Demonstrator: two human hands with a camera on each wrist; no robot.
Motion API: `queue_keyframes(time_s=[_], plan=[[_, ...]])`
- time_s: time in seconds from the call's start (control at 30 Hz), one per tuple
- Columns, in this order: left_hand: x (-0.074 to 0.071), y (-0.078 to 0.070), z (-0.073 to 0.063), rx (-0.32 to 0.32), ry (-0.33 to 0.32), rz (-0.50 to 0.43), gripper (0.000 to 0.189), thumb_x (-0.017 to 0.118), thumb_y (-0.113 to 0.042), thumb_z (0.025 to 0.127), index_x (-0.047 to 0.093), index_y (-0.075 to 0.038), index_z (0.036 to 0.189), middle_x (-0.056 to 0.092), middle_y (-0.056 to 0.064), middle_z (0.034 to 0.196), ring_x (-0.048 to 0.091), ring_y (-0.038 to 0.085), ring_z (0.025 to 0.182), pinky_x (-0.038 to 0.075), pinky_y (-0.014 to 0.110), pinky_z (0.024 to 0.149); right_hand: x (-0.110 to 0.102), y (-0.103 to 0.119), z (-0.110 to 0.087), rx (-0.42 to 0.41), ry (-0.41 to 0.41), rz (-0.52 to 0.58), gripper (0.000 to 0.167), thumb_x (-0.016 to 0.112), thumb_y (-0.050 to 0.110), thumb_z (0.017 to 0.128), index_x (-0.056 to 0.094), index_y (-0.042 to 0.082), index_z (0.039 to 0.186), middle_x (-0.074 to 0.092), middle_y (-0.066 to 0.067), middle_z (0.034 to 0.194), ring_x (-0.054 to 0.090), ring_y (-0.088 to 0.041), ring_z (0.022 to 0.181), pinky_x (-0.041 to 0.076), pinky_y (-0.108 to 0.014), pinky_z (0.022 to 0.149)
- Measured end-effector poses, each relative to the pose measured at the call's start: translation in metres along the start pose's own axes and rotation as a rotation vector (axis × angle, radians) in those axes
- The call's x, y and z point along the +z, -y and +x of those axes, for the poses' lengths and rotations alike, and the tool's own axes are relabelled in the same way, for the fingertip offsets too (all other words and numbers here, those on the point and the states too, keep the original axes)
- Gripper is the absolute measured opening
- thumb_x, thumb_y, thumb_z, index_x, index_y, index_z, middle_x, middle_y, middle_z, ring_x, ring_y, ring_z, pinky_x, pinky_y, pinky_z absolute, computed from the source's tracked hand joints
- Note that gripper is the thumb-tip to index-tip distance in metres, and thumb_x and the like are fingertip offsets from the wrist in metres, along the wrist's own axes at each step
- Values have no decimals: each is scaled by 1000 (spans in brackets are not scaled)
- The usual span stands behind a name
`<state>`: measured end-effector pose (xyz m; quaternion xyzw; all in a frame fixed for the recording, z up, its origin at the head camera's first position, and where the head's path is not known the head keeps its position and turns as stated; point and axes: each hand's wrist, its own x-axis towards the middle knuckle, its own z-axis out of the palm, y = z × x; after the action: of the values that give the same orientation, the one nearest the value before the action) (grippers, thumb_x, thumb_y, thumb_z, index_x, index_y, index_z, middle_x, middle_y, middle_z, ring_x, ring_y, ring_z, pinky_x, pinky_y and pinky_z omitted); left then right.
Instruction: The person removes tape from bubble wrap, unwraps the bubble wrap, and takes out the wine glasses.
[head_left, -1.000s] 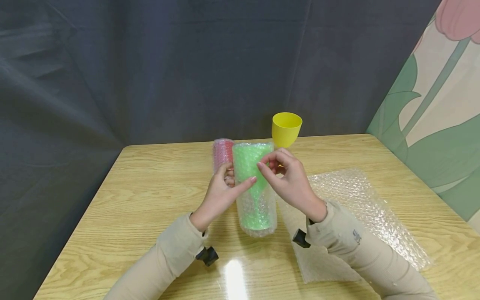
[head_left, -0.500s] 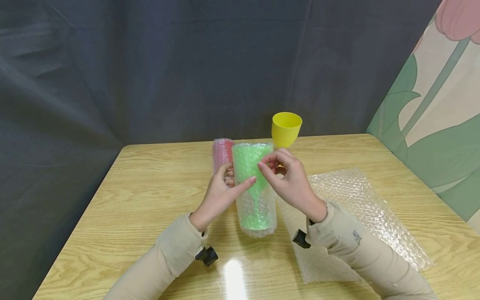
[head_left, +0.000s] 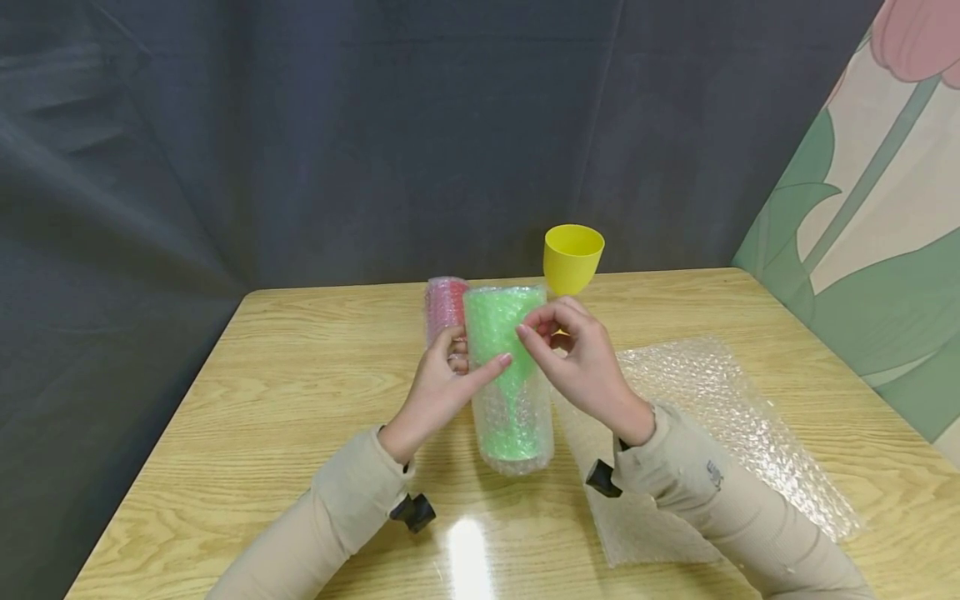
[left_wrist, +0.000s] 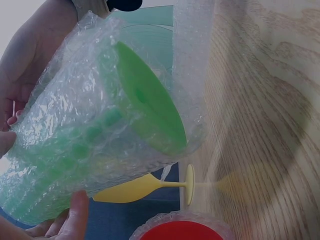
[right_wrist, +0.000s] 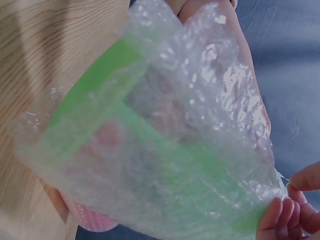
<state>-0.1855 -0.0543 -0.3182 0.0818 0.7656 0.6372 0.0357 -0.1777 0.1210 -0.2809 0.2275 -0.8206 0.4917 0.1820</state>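
Observation:
A green goblet (head_left: 497, 321), rolled in clear bubble wrap (head_left: 483, 412), stands tilted in front of me, its round foot (left_wrist: 150, 97) showing through the open lower end of the roll. My left hand (head_left: 444, 379) grips its left side, thumb across the front and fingers behind. At the upper right, my right hand (head_left: 583, 362) pinches the edge of the wrap between thumb and forefinger. In the right wrist view, a thin clear bit (right_wrist: 281, 181) shows at those fingertips. Behind stand a bare yellow goblet (head_left: 572, 260) and a red one (head_left: 447, 304) in bubble wrap.
A flat sheet of bubble wrap (head_left: 697, 417) lies on the right part of the wooden table (head_left: 262, 400), partly under my right forearm. A dark cloth (head_left: 390, 150) hangs behind the table's far edge. A wall with painted flowers (head_left: 885, 225) borders the right side.

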Motion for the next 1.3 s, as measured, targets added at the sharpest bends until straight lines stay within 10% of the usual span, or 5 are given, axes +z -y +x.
queue_keyframes(time_s=[1.3], plan=[[2,1,1,-15,8,-3,67,70,-31,82,37,-8,136,56,10,114,59,17,94,52,26,77,-1,-2,-2,17,-4,66,7,62,1,86,62,-4,91,53,-7,87,51,-8,75,48,-15,64]])
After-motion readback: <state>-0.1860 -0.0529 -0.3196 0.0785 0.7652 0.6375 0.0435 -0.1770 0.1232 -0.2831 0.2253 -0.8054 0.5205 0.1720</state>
